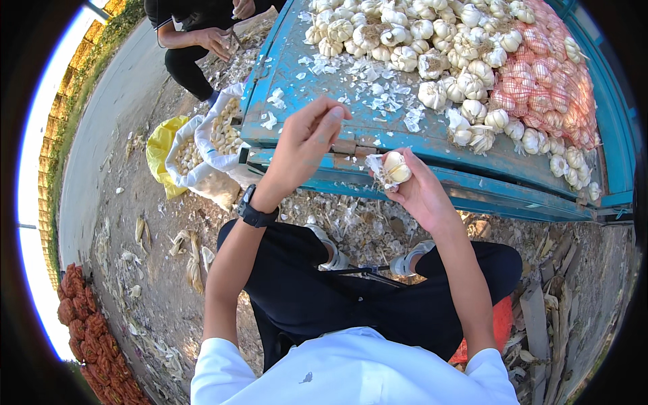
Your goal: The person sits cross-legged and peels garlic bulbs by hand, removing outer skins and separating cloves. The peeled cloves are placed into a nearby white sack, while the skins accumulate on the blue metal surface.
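Observation:
My right hand [417, 190] grips a partly peeled garlic bulb [397, 168] with loose papery skin, just past the near edge of the blue metal truck bed [349, 114]. My left hand [311, 136], a black watch on its wrist, is raised over that edge with curled fingers; whether something small is between thumb and fingers cannot be seen. Whole garlic bulbs [471, 83] are heaped on the bed, beside a red mesh sack of garlic [544, 76]. Flakes of garlic skin [385, 96] lie scattered nearer my hands.
Open white sacks of garlic cloves [223, 134] and a yellow sack [164, 152] stand left of the bed. Another person's hand [215, 43] is at the upper left. Red mesh sacks [96, 339] are stacked at the lower left. Wooden boards [535, 334] lie at the right.

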The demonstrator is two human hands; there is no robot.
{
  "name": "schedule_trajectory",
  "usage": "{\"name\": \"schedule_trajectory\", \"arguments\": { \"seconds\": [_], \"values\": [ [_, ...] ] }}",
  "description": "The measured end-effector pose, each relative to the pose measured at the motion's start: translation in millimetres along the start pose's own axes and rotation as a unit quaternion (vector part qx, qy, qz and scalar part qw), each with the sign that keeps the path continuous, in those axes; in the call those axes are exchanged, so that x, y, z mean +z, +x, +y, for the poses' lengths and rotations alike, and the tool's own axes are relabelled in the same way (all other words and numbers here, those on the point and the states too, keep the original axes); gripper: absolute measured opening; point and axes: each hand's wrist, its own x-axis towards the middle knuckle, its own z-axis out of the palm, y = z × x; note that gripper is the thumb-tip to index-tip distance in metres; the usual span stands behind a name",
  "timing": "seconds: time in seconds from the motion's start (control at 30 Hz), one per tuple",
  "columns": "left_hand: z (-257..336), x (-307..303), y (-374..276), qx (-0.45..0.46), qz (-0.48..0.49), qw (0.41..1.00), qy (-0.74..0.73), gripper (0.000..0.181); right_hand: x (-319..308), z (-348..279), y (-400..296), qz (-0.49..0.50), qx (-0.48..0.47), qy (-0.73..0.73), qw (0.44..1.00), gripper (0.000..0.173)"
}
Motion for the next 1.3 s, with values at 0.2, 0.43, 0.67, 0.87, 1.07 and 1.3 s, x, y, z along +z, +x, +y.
{"name": "schedule_trajectory", "arguments": {
  "seconds": [0.2,0.43,0.67,0.87,1.07,1.3],
  "values": [
    [-2.6,58.6,-16.3,0.201,-0.088,0.921,0.322,0.028,8.0,0.3,-8.2,0.085,0.008,-0.133,0.987,0.055],
    [-27.0,70.9,-18.2,0.245,-0.081,0.878,0.404,0.033,2.4,7.0,0.3,0.052,-0.165,-0.263,0.949,0.039],
    [-43.4,80.2,-18.2,0.322,-0.022,0.834,0.448,0.029,2.6,15.1,-3.5,0.105,-0.103,-0.180,0.973,0.027],
    [-51.7,81.7,-20.5,0.424,0.026,0.800,0.425,0.028,5.5,15.1,-5.1,0.209,0.074,-0.054,0.974,0.022],
    [-30.0,50.8,-47.7,0.280,0.082,0.915,0.279,0.016,-3.8,21.5,-3.2,0.066,0.079,-0.024,0.994,0.027],
    [-38.8,-77.2,-88.8,0.206,0.281,0.865,0.361,0.011,8.2,19.2,-7.0,0.056,0.018,-0.060,0.996,0.020]
  ]
}}
